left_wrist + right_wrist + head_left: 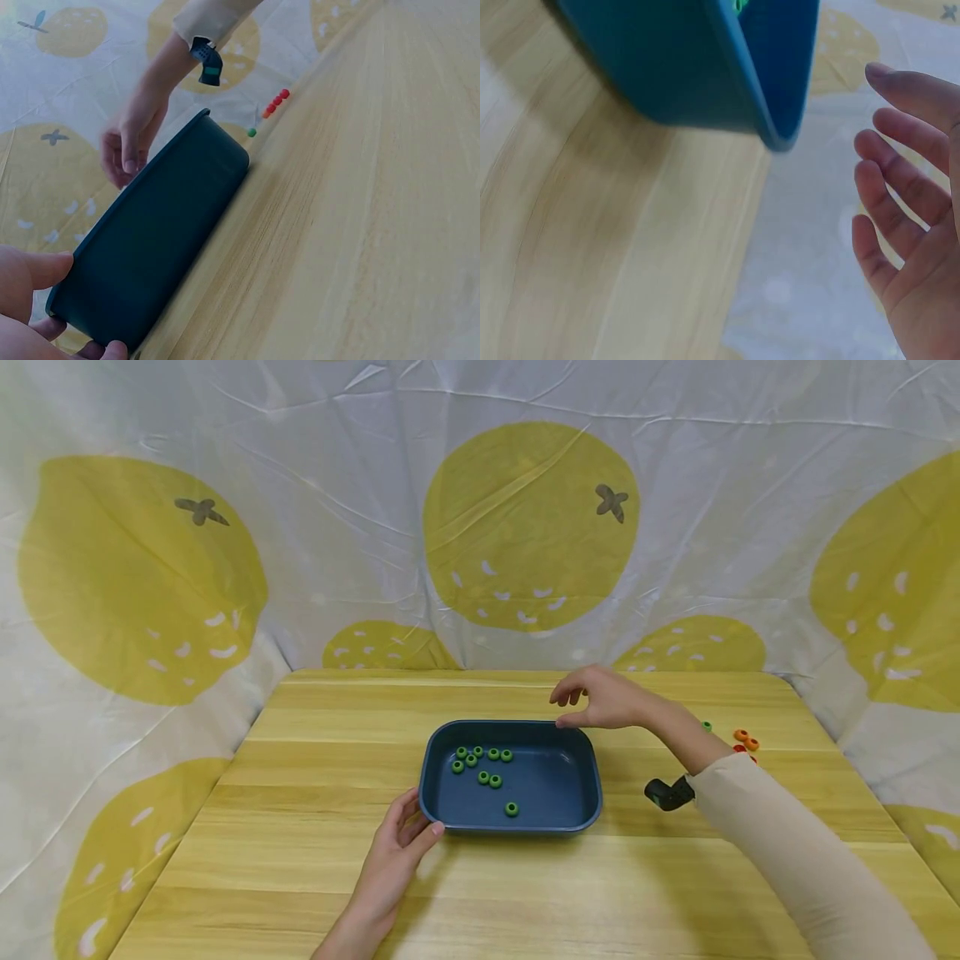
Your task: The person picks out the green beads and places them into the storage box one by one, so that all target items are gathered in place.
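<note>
A dark blue basin sits on the table, with several green beads on its floor, mostly towards the left side. At its front left corner, my left hand holds it, thumb at the rim and fingers against the outer side; the left wrist view shows this thumb and the fingertips lower on the wall. My right hand is raised over the basin's back right corner. Its fingers are loosely bent and spread, with nothing between them in the right wrist view, apart from the rim.
Loose beads lie on the wooden table right of the basin: a green bead, orange beads and red ones, partly hidden by the right forearm. A lemon-print cloth hangs behind the table. A black strap is on the right wrist.
</note>
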Demonstrator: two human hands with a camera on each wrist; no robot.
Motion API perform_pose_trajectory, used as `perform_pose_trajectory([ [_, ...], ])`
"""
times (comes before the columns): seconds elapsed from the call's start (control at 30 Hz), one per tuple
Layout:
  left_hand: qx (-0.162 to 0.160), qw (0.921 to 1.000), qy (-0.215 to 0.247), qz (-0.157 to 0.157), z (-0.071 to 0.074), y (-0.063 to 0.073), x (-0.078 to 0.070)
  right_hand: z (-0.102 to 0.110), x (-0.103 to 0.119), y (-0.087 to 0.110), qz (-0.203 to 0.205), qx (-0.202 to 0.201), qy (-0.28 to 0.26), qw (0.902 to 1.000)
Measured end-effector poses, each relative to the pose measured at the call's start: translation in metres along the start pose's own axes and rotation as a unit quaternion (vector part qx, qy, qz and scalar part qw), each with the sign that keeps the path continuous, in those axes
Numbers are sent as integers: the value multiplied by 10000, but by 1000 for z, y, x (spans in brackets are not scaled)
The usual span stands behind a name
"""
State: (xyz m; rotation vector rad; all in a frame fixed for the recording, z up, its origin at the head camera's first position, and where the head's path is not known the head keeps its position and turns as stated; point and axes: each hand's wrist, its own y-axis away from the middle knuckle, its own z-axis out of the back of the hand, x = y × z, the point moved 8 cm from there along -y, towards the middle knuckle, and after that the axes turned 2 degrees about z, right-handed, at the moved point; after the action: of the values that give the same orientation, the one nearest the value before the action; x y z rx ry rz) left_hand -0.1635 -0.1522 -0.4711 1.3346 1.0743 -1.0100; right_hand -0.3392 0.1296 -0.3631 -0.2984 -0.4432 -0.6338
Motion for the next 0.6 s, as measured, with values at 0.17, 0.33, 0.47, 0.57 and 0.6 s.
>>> perform_pose_trajectory([
  [0.17, 11, 10000, 6, -8, 0, 0, 0, 9, -9, 16, -270, -66, -8, 9996],
  [0.33, 8, 10000, 5, 9, 0, 0, 0, 15, -22, 31, -496, -175, -10, 9986],
  [0.47, -15, 10000, -11, 16, 0, 1, -1, 19, -33, 42, -655, -264, 15, 9975],
  [0.57, -24, 10000, -13, 17, 0, 1, -1, 22, -39, 50, -751, -312, 42, 9967],
  [0.6, -26, 10000, -16, 17, 0, 1, -2, 23, -41, 53, -775, -321, 24, 9965],
])
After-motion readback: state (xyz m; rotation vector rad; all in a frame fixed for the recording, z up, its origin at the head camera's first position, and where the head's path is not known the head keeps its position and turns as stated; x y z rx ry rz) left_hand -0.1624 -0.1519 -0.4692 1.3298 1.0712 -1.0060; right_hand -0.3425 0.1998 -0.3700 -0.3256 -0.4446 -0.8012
